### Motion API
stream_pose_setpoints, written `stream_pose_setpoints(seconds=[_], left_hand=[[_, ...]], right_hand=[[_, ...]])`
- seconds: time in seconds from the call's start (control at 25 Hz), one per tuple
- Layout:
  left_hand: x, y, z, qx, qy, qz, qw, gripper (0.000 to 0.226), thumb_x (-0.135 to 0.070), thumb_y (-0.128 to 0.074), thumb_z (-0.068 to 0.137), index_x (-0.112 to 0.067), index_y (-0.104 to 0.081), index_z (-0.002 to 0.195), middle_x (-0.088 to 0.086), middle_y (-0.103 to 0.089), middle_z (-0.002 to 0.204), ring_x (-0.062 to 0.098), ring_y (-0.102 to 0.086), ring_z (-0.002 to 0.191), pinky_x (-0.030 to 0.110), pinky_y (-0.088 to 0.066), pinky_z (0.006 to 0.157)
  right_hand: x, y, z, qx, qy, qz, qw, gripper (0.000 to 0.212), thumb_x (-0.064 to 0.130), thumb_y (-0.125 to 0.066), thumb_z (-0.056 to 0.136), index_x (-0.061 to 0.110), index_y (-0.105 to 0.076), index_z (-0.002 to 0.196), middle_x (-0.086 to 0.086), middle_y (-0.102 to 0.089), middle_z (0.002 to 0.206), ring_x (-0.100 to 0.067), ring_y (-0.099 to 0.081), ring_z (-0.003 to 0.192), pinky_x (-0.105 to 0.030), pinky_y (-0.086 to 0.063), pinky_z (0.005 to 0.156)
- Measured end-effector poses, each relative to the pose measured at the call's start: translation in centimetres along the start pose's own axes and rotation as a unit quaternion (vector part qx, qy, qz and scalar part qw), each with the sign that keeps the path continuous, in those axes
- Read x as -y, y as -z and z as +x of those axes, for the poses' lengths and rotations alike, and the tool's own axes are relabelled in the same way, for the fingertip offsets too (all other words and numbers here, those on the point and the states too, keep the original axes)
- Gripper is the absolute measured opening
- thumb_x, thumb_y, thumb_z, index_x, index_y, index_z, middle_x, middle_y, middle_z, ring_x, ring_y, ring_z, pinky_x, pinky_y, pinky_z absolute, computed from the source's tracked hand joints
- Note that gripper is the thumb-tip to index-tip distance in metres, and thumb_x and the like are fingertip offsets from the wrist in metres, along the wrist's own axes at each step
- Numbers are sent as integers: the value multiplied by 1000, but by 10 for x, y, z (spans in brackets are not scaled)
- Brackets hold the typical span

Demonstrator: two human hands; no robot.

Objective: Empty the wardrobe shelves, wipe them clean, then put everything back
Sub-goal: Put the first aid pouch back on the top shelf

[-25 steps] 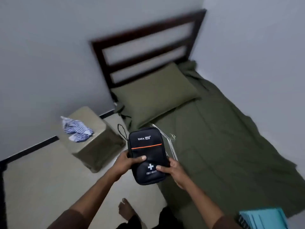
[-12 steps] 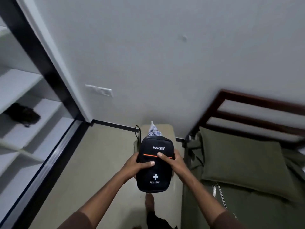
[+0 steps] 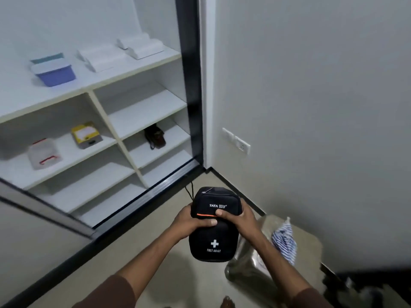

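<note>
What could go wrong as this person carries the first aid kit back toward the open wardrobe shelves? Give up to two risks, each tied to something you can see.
1. The kit's black cord dangles loose above the first aid kit, which the left hand and right hand grip; it might snag on the wardrobe's sliding track.
2. The low stool holding a striped cloth stands close beside the person, so a careless step could knock it.
</note>
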State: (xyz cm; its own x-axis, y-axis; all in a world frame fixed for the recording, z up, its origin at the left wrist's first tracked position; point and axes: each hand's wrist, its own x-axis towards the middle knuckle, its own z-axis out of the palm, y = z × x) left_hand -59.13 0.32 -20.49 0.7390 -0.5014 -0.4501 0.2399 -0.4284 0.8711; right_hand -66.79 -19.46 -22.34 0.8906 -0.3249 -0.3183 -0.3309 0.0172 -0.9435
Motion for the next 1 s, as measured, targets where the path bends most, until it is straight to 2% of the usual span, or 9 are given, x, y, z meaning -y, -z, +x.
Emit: stream_pose_setpoints(seconds=[0.08, 0.16, 0.28, 0.4, 0.52, 0.6, 0.72, 0.88, 1.0], left_hand=[[6, 25, 6, -53, 15, -18, 998, 63, -34, -95, 66, -34, -66, 121, -15, -75, 109, 0, -70, 98, 22, -55, 85], [10, 51, 8, -97, 17, -14, 995, 62, -37, -95, 64, -37, -66, 119, -16, -75, 107, -3, -69, 96, 18, -52, 81], [22, 107, 17, -138, 22, 17, 990, 67, -42, -95, 55, -39, -65, 115, -17, -75, 105, -4, -69, 95, 23, -52, 84], [36, 171, 25, -130, 36, 50, 990, 67, -36, -95, 55, -40, -65, 115, -16, -74, 105, -2, -69, 96, 31, -55, 92], [45, 237, 24, -146, 37, 57, 987, 75, -42, -94, 50, -39, -64, 118, -15, -74, 107, 0, -69, 98, 36, -56, 95], [44, 284, 21, -178, 28, 44, 983, 74, -45, -93, 50, -38, -63, 118, -15, -74, 107, 2, -69, 98, 34, -56, 93], [25, 364, 13, -273, -7, -21, 962, 70, -45, -93, 53, -36, -64, 116, -13, -75, 106, 4, -70, 97, 31, -56, 89], [-17, 466, 2, -369, -102, -121, 916, 48, -24, -92, 69, -21, -71, 113, -5, -78, 105, 14, -73, 100, 28, -56, 84], [-45, 529, 1, -428, -136, -170, 877, 46, -25, -90, 74, -19, -69, 115, -5, -77, 105, 10, -74, 96, 22, -55, 78]], right_hand=[[15, -22, 29, 58, 4, -23, 998, 69, 41, -95, 61, 25, -59, 117, 6, -73, 109, -7, -71, 98, -27, -57, 83], [31, -45, 51, 105, 28, -45, 993, 78, 37, -94, 63, 32, -48, 126, 8, -67, 117, -3, -68, 100, -21, -55, 82], [60, -85, 96, 190, 81, -111, 972, 96, 33, -95, 62, 44, -38, 138, 13, -55, 125, -5, -61, 110, -27, -55, 89], [87, -137, 137, 269, 127, -221, 929, 78, 41, -93, 61, 43, -54, 128, 16, -59, 122, -8, -61, 109, -32, -56, 91], [108, -200, 167, 313, 138, -298, 891, 81, 54, -90, 58, 43, -52, 129, 17, -59, 123, -1, -60, 108, -36, -56, 93], [128, -245, 184, 317, 136, -284, 894, 90, 57, -89, 59, 44, -45, 136, 16, -55, 128, -1, -58, 112, -34, -57, 93], [171, -322, 201, 293, 155, -201, 922, 92, 55, -85, 69, 44, -32, 144, 16, -51, 132, -2, -57, 114, -29, -56, 90], [227, -422, 208, 290, 177, -89, 936, 65, 41, -73, 89, 34, -35, 141, 9, -61, 126, 1, -66, 103, -19, -55, 80], [265, -488, 224, 315, 196, -34, 928, 54, 35, -70, 93, 29, -40, 137, 8, -67, 123, -7, -67, 111, -31, -56, 93]])
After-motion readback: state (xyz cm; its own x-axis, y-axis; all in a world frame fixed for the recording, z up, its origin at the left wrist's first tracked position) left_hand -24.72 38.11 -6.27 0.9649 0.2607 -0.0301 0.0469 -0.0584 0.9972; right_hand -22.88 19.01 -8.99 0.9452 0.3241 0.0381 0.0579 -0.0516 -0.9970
